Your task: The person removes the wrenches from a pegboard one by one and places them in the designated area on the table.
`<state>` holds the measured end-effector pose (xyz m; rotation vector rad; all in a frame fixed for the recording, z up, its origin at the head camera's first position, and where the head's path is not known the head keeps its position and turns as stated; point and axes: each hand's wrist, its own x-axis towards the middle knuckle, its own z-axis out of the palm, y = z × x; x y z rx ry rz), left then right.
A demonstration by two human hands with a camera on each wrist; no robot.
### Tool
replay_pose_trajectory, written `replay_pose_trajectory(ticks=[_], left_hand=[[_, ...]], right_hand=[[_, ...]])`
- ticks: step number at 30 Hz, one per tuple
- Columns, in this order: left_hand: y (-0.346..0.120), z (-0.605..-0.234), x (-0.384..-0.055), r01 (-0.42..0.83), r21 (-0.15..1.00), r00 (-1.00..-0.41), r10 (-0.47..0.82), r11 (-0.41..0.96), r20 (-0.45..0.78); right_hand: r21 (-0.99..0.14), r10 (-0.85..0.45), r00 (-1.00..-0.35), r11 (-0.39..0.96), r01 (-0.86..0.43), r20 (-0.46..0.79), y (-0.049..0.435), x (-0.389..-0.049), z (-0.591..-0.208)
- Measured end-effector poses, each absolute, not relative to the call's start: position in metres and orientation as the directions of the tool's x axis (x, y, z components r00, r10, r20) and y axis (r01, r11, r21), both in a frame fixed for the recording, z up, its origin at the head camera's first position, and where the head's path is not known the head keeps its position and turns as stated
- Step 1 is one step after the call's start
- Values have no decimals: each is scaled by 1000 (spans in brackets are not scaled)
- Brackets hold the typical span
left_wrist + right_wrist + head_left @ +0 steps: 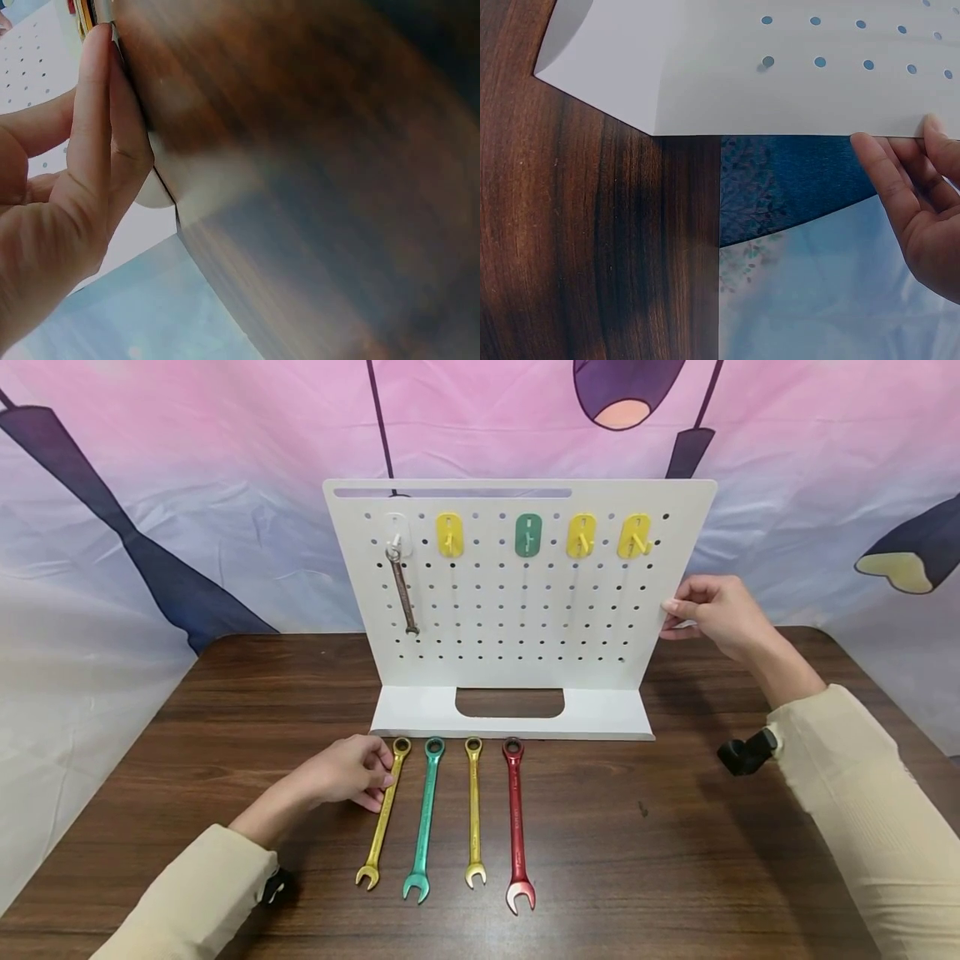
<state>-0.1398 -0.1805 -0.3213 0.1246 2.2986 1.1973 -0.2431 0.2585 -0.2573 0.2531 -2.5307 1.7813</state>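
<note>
On the wooden table lie a yellow wrench (380, 837), a green wrench (425, 817), a second yellow wrench (474, 812) and a red wrench (516, 810), side by side with their open ends toward me. My left hand (347, 772) is at the leftmost yellow wrench, its fingertips against the handle's left side; in the left wrist view its fingers (91, 97) look fairly straight. A white pegboard (517, 610) stands behind the wrenches. With thumb and fingers, my right hand (716, 614) pinches the board's right edge.
A small dark wrench (403, 593) hangs from the white hook (397, 532) at the board's left. Further hooks are yellow (450, 535), green (528, 535), yellow (581, 535) and yellow (635, 535). The board's base (420, 710) has a cutout. A patterned cloth (247, 527) hangs behind.
</note>
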Motion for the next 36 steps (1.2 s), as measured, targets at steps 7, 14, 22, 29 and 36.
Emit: replay_pose_trajectory(ticks=[7,14,22,29,36], left_hand=[[-180,-318,-139,-152,774,-852,316,615,-418],[-181,-315,-138,-162,758,-847,305,631,-435],[-185,-317,-141,-181,769,-842,308,613,-443],[-188,-316,-143,-175,780,-847,312,601,-430],[-190,-312,-146,-140,802,-848,348,581,-400]], right_hand=[[-927,-111,-987,343,-152,120,258,-243,-255],[-929,-110,-987,339,-150,119,257,-244,-254],[-926,-109,-985,342,-160,130,257,-243,-255],[-931,-112,-985,329,-159,129,257,-242,-255],[-929,-112,-986,335,-155,124,257,-241,-255]])
